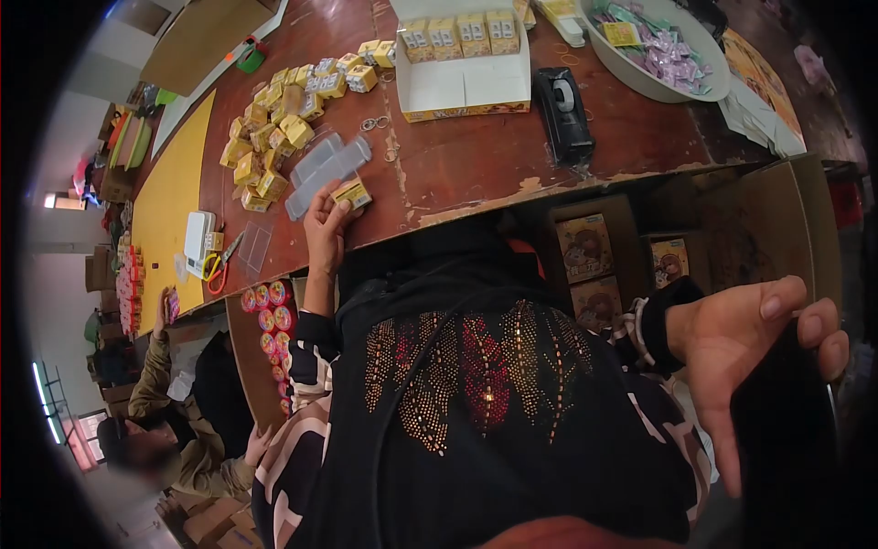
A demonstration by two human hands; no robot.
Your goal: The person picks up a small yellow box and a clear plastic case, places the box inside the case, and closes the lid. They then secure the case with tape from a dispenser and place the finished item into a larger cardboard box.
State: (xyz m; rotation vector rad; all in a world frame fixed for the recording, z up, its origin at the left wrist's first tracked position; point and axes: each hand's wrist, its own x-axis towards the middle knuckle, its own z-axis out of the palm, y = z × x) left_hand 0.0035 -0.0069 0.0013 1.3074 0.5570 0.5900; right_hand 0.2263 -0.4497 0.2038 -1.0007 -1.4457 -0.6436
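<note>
The hands are well apart: the left hand grips a small box between thumb and fingers at the tabletop edge, while the right hand curls around a dark object too shadowed to identify. Clear trays lie just beyond the small box, near a yellow pile of similar boxes. Farther back stands an open carton holding a row of boxes, with a tape dispenser beside it.

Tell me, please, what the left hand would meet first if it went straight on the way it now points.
Most likely the translucent plastic tray, just beyond the left hand and its small yellow box; the depth between them is unclear.
</note>
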